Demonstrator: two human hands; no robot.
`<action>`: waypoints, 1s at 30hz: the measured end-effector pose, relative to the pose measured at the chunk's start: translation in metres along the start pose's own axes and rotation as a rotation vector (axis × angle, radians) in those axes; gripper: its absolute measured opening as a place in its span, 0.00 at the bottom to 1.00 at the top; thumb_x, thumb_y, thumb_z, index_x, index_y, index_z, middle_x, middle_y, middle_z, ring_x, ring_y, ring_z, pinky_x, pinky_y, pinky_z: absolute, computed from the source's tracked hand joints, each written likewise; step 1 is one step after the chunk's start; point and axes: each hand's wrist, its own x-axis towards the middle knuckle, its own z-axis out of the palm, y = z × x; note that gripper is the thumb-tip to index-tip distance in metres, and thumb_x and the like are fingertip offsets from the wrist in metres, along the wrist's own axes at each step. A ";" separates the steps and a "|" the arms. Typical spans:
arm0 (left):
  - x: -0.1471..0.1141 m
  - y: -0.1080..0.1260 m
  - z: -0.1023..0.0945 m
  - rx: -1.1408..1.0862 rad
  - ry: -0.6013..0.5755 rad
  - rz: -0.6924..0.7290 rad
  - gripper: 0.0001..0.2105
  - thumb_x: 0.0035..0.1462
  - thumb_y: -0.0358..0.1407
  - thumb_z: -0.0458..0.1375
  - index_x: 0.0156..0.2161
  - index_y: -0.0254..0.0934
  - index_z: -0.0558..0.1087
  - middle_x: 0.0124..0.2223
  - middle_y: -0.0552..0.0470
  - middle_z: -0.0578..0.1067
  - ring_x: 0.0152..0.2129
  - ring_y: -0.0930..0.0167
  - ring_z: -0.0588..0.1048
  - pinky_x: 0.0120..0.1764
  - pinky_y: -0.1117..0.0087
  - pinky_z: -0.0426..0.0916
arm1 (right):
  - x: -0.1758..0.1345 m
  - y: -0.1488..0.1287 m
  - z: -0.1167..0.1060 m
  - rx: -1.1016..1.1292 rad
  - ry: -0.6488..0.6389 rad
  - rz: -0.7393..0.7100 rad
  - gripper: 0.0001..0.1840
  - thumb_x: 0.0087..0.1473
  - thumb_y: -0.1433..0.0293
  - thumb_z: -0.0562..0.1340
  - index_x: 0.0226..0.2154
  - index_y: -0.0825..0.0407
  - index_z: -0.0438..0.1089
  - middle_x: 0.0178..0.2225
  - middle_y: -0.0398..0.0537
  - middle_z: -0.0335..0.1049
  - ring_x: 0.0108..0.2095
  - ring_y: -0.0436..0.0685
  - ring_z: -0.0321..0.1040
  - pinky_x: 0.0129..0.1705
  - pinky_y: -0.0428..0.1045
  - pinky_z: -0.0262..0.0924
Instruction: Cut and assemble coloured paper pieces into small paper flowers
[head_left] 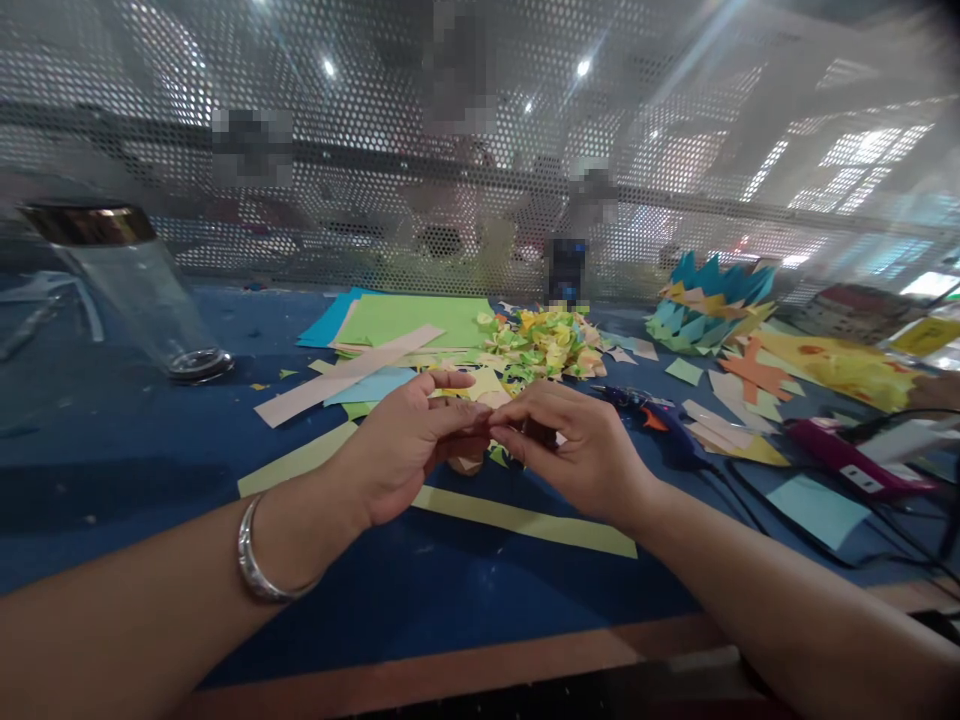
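My left hand (412, 435), with a silver bangle at the wrist, meets my right hand (574, 440) fingertip to fingertip over the middle of the blue table. Both hands are closed in a pinch at the same spot; what they hold is too small and hidden to name. Just below the fingers shows a tan, rounded piece (466, 463), partly covered. A long pale yellow-green paper strip (525, 522) lies on the table beneath my hands. Behind the fingertips is a pile of small yellow, green and peach paper pieces (547, 340).
Coloured paper sheets (420, 318) and a peach strip (349, 375) lie behind my left hand. A glass bottle (142, 290) stands left. To the right are a glue gun (675, 432), a paper crown (712, 305), paper scraps, cables and a magenta power strip (847, 460). Perforated metal panel behind.
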 end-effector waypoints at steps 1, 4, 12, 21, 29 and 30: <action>0.000 0.000 0.000 0.002 -0.006 0.005 0.23 0.54 0.31 0.66 0.50 0.37 0.60 0.33 0.47 0.78 0.25 0.69 0.75 0.31 0.66 0.67 | 0.000 0.000 0.000 0.002 0.001 0.008 0.04 0.61 0.72 0.63 0.37 0.50 0.75 0.30 0.44 0.71 0.31 0.50 0.65 0.31 0.47 0.60; 0.001 -0.002 -0.002 0.011 -0.028 0.016 0.23 0.53 0.30 0.67 0.50 0.37 0.60 0.31 0.49 0.78 0.24 0.69 0.75 0.30 0.66 0.67 | 0.000 0.001 0.001 0.016 0.006 0.029 0.03 0.60 0.72 0.63 0.37 0.50 0.75 0.30 0.43 0.71 0.31 0.50 0.66 0.33 0.47 0.60; -0.001 -0.003 -0.001 0.075 -0.046 0.044 0.24 0.51 0.35 0.70 0.48 0.39 0.62 0.27 0.54 0.76 0.23 0.69 0.76 0.30 0.68 0.66 | -0.002 0.003 0.000 0.064 0.016 0.113 0.03 0.60 0.69 0.64 0.37 0.51 0.74 0.31 0.43 0.71 0.30 0.49 0.66 0.30 0.46 0.60; -0.004 -0.001 0.001 0.200 -0.012 0.142 0.27 0.48 0.32 0.70 0.49 0.39 0.61 0.27 0.57 0.75 0.22 0.70 0.76 0.29 0.68 0.68 | 0.000 0.004 0.000 0.127 0.010 0.198 0.02 0.59 0.70 0.64 0.35 0.51 0.73 0.30 0.42 0.69 0.27 0.47 0.64 0.29 0.45 0.59; -0.005 0.000 0.004 0.220 -0.001 0.140 0.25 0.50 0.32 0.69 0.49 0.39 0.61 0.28 0.55 0.76 0.23 0.69 0.77 0.30 0.67 0.69 | 0.002 0.001 0.000 0.174 -0.029 0.272 0.04 0.58 0.67 0.64 0.34 0.52 0.72 0.29 0.42 0.70 0.27 0.47 0.63 0.27 0.45 0.58; -0.004 0.000 0.003 0.230 -0.002 0.141 0.24 0.51 0.32 0.69 0.49 0.39 0.61 0.28 0.55 0.76 0.23 0.69 0.77 0.30 0.67 0.69 | 0.002 0.001 0.000 0.170 -0.035 0.280 0.05 0.58 0.67 0.64 0.34 0.52 0.72 0.29 0.42 0.70 0.26 0.47 0.63 0.27 0.45 0.57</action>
